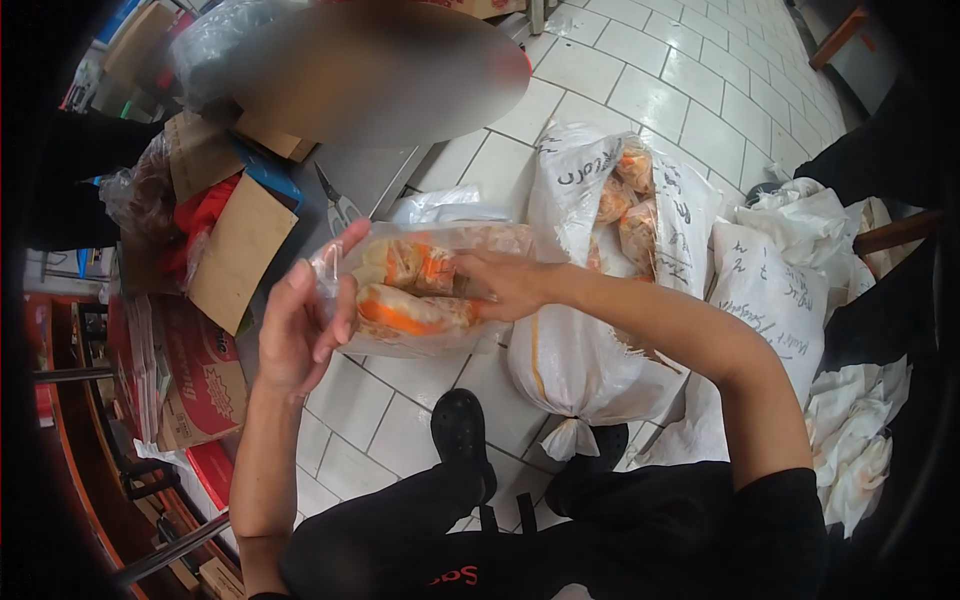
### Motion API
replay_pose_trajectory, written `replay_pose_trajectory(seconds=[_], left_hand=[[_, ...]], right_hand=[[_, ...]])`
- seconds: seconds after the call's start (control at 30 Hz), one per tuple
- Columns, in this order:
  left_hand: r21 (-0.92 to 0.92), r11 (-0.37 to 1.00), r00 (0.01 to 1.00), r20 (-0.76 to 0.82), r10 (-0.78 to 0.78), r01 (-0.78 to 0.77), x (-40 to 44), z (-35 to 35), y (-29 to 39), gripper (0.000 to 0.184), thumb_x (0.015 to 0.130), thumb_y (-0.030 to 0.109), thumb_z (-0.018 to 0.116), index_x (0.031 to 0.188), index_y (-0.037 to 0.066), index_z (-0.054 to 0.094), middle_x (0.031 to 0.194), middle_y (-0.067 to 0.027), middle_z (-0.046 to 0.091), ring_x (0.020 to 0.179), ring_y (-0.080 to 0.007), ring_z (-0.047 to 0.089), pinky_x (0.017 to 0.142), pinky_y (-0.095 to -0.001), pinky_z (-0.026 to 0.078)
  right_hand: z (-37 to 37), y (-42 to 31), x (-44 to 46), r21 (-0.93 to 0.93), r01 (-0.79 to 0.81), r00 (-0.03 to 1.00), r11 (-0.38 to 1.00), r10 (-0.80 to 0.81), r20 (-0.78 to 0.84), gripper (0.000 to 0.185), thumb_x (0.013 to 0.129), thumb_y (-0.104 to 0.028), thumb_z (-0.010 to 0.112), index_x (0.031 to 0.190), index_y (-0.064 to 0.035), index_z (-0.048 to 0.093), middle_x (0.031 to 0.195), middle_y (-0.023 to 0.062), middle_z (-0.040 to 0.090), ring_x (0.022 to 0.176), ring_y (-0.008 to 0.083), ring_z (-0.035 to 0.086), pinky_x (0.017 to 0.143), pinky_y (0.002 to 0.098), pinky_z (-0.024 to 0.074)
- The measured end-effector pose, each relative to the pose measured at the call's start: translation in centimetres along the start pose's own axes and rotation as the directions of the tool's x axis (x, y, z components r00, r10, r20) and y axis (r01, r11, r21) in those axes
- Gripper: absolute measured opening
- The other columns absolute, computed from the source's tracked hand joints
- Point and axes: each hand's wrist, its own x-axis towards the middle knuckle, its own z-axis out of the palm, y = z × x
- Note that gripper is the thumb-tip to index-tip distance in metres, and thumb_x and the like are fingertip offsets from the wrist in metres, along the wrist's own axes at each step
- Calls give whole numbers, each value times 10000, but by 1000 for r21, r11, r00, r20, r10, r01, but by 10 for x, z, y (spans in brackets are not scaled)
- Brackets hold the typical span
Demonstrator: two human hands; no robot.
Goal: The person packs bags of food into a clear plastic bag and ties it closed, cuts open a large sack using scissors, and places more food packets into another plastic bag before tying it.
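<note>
A clear plastic bag (385, 343) hangs between my hands, low over the tiled floor (390, 385), with orange-and-white packets (415, 315) inside, at least two of them side by side. Taking the bag as the centre of the clock, my left hand (308, 310) is at nine, at the bag's near-left end: my thumb and fingers are parted and loosely curled, with filmy plastic against the fingertips. I cannot tell how firmly they pinch it. My right hand (505, 285) comes in from three o'clock, fingers reaching over the packets, partly bent and a little apart; whether plastic lies between skin and packets, I cannot tell.

Just beyond, at three to four, stands a white woven sack (560, 360), its torn opening showing wrapped orange bundles (638, 235). Farther out at three is another marked sack (765, 290). Scissors (338, 200) lie at ten to eleven, cardboard (243, 255) at nine to ten, a red carton (205, 385) at eight, and my black shoe (458, 430) at six.
</note>
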Motion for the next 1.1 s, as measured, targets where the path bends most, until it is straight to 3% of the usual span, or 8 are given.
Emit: replay_pose_trajectory(seconds=[0.03, 0.13, 0.27, 0.4, 0.53, 0.83, 0.97, 1.1], left_hand=[[82, 996, 999, 28, -36, 33, -1, 0, 2, 801, 965, 522, 412, 1422, -129, 321, 552, 13, 481, 379, -26, 303, 411, -175, 256], [198, 976, 996, -29, -86, 90, -4, -1, 9, 759, 958, 526, 439, 1350, -123, 440, 531, 31, 446, 370, -21, 304, 388, -184, 231], [327, 924, 969, -210, -134, 199, -13, -17, 14, 406, 945, 393, 561, 980, -9, 608, 520, 50, 405, 381, -38, 305, 412, -191, 255], [185, 978, 950, -310, -34, 95, -28, -33, 16, 230, 919, 228, 645, 774, 78, 550, 537, 52, 414, 428, -38, 360, 428, -204, 295], [259, 964, 950, -286, 127, -51, -37, -26, 32, 221, 923, 236, 640, 774, 99, 550, 556, 68, 396, 474, -31, 325, 472, -216, 239], [322, 898, 934, -90, 344, -300, -22, 24, 100, 191, 915, 235, 634, 888, 47, 621, 572, 86, 373, 503, -20, 318, 484, -219, 240], [488, 849, 979, 97, 178, -203, 19, 33, 83, 236, 903, 271, 660, 968, 45, 648, 688, 74, 510, 560, -17, 415, 528, -170, 321], [543, 822, 981, -170, -94, 173, 97, -27, -27, 165, 908, 200, 644, 900, 35, 648, 744, 12, 590, 665, -55, 491, 591, -211, 386]], right_hand=[[-3, 8, -8, -354, 59, 996, 933, -31, 85, 606, 869, -249, 604, 1389, -21, 393, 1380, 219, 446, 1238, 307, 500, 1005, 446, 399], [-6, 4, -16, -743, 120, 978, 658, 50, 202, 484, 823, -270, 635, 1251, -49, 584, 1311, 119, 556, 1142, 251, 543, 931, 417, 406], [-42, -56, -36, -828, 73, 821, 557, 437, 367, 280, 794, -226, 633, 1036, -109, 714, 1138, 50, 654, 1091, 216, 554, 880, 385, 402], [-83, -95, -86, -319, 47, 985, 947, 8, 170, 156, 713, -219, 709, 718, -92, 618, 797, 48, 593, 915, 259, 544, 797, 404, 426], [-62, -170, -106, -120, 351, 932, 929, -334, 142, 223, 702, -213, 729, 678, -91, 545, 766, 47, 522, 825, 241, 531, 709, 375, 421], [-111, -279, -85, 65, 529, 843, 846, -514, -162, 152, 733, -171, 692, 748, -86, 567, 825, 56, 529, 706, 220, 568, 598, 323, 452], [-129, -235, -76, -264, 21, 901, 964, -133, -414, 185, 714, -153, 699, 739, -43, 552, 699, 81, 490, 651, 263, 547, 587, 343, 449], [-127, -177, -57, 88, -342, 749, 936, 328, -575, 280, 810, -201, 696, 726, 0, 520, 707, 73, 509, 652, 174, 506, 597, 321, 437]])
